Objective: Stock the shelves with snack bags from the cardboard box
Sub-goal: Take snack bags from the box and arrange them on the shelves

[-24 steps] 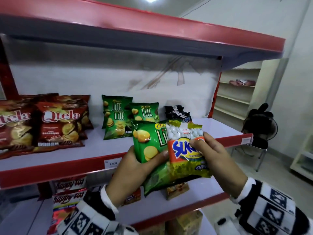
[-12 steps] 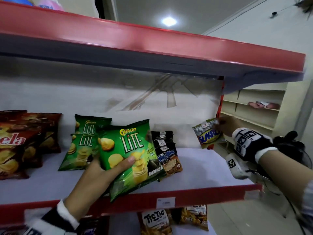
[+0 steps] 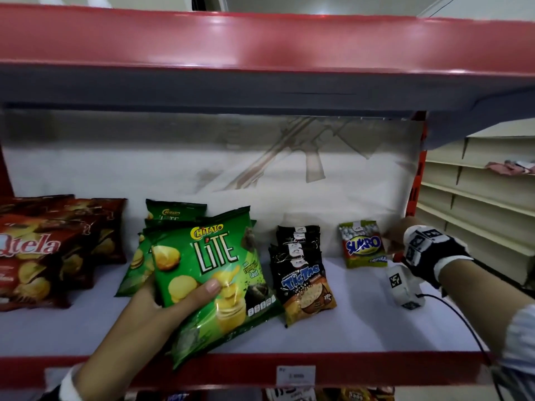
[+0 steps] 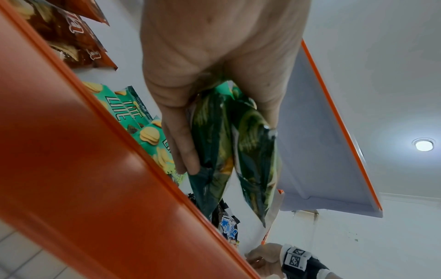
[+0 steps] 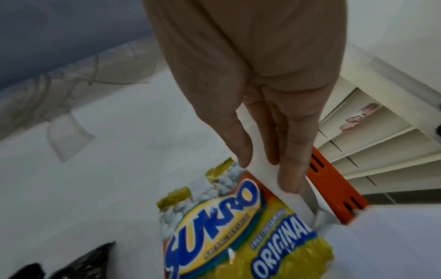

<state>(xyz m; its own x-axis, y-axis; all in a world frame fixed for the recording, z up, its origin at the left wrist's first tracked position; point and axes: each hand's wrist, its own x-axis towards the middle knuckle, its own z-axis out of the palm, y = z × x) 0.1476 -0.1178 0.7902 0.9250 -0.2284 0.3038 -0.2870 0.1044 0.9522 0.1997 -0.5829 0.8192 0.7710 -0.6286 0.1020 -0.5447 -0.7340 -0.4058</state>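
My left hand (image 3: 179,299) grips green Chitato Lite bags (image 3: 208,264) over the front of the white shelf (image 3: 362,322), thumb across the front. In the left wrist view two green bags (image 4: 210,151) sit between the thumb and fingers of that hand (image 4: 229,136). A small Sukro bag (image 3: 363,244) stands at the back right of the shelf. My right hand (image 3: 395,237) is beside it with straight fingers. In the right wrist view only the thumb tip of this hand (image 5: 262,164) touches the Sukro bag's (image 5: 229,226) top corner.
Red-brown Qtela bags (image 3: 43,250) fill the shelf's left. More Lite bags (image 3: 173,212) stand behind my left hand, and black Tic Tac bags (image 3: 301,273) lie mid-shelf. A red upper shelf (image 3: 260,39) hangs overhead. A red post (image 3: 417,183) and cream shelving (image 3: 477,198) stand to the right.
The hands separated. My right hand carried the Sukro bag to the shelf's back right and stood it there, and its grip has loosened. My left hand lifted the Lite bags over the shelf.
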